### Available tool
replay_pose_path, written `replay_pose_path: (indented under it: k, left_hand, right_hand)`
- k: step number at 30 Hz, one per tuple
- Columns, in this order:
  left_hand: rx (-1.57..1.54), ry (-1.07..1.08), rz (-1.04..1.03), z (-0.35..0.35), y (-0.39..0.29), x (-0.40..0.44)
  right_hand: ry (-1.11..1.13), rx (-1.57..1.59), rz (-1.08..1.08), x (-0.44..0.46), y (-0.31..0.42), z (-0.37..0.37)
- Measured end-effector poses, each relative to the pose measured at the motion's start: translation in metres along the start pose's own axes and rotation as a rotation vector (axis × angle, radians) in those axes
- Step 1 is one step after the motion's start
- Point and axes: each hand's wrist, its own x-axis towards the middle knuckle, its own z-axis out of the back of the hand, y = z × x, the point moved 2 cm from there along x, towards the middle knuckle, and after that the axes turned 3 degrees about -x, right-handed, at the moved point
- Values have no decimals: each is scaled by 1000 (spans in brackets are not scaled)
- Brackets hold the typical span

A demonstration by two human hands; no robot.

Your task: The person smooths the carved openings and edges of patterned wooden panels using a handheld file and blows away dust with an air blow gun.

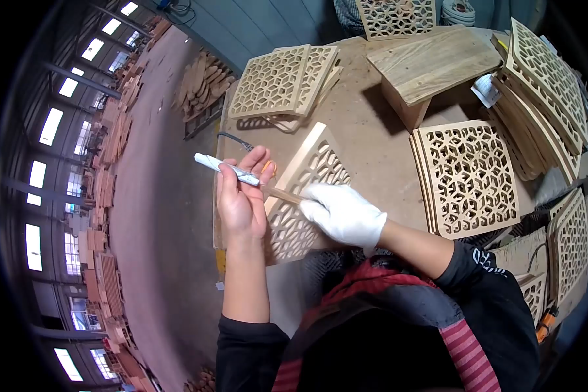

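Observation:
A slim stick of brown wood has a white, blue-marked wrapped end. My bare left hand is turned palm up, its thumb and fingers closed around the wrapped part. My right hand, in a white glove, grips the wooden end of the stick; its fingertips are partly hidden. Below both hands a pale wooden lattice panel stands tilted at the table edge, with its thick side edge facing up. Part of the panel is behind my right hand.
Stacked lattice panels lie at the back left, and another stack is on the right. A small wooden bench stands on the table behind them. More panels lean at the far right. An orange-handled tool is at lower right.

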Motion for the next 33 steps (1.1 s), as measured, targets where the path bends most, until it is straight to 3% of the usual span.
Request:
replay_pose_path:
  k: [18,33]
  left_hand:
    - [164,-86,-46,-15,1,-8]
    - [49,-152,9,-12,0,-11]
  right_hand:
    - [-401,-478,250,-8,7,-4]
    - [-411,-461,263,-9,10,3]
